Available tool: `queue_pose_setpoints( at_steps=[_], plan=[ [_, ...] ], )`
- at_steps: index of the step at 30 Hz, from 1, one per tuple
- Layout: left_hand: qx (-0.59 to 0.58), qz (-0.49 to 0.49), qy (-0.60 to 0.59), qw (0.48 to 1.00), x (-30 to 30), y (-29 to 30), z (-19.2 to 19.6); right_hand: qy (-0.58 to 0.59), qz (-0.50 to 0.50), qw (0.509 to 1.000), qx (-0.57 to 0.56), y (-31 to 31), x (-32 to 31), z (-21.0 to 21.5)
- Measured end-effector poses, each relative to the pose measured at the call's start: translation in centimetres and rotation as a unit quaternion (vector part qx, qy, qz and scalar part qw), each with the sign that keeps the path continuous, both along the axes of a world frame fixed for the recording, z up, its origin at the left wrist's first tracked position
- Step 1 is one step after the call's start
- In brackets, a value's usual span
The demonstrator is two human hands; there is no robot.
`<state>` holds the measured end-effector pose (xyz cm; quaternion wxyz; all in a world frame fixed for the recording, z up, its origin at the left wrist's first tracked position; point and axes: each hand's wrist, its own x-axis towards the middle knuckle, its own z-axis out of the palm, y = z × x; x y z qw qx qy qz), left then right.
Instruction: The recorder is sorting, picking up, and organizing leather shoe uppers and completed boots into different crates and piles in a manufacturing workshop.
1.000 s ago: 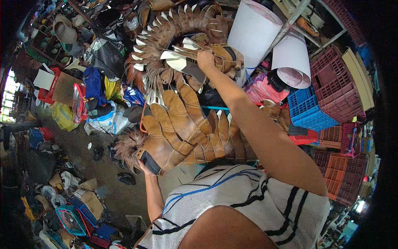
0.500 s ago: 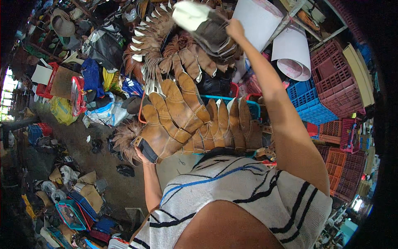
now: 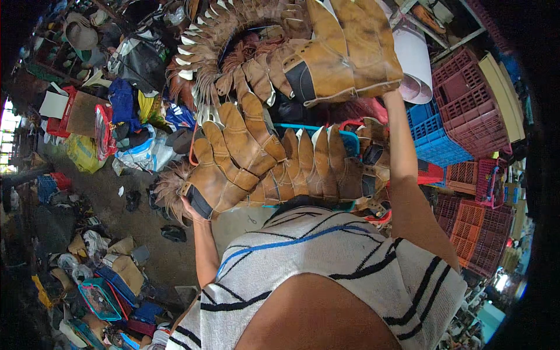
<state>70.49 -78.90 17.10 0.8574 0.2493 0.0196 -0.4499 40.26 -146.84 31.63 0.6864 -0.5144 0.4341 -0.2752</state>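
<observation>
In my right hand [image 3: 393,95], at the upper right, is a bundle of brown leather shoe uppers [image 3: 356,55], raised above the rest. Most of that hand's fingers are hidden behind the leather. At the lower left, my left hand [image 3: 195,210] grips the end of a fanned row of brown shoe uppers [image 3: 227,175], beside a dark lining patch. This row overlaps more tan uppers [image 3: 309,172], which stand side by side in a teal basket [image 3: 350,143] in front of my body.
A ring of darker uppers [image 3: 204,64] with pale edges lies beyond. Blue crates [image 3: 434,143] and maroon crates [image 3: 472,116] are stacked on the right, near a white roll [image 3: 414,64]. Bags [image 3: 146,151] and scraps [image 3: 122,274] litter the floor at left.
My right hand has come down and to the right, and its bundle has turned from the dark and white inner side to the brown outer side. The left hand stays on its row.
</observation>
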Motion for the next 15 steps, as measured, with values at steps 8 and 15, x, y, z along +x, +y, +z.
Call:
queue_pose_setpoints(
  at_steps=[8,15],
  plan=[
    [0.096,0.018,-0.018,0.995,0.2,-0.2,-0.5,-0.016,-0.002,1.000,-0.006,10.9,1.8,-3.7],
    [0.082,0.009,0.008,0.997,-0.2,0.4,-1.0,-0.032,0.007,0.999,-0.010,19.9,0.9,-6.6]
  ],
)
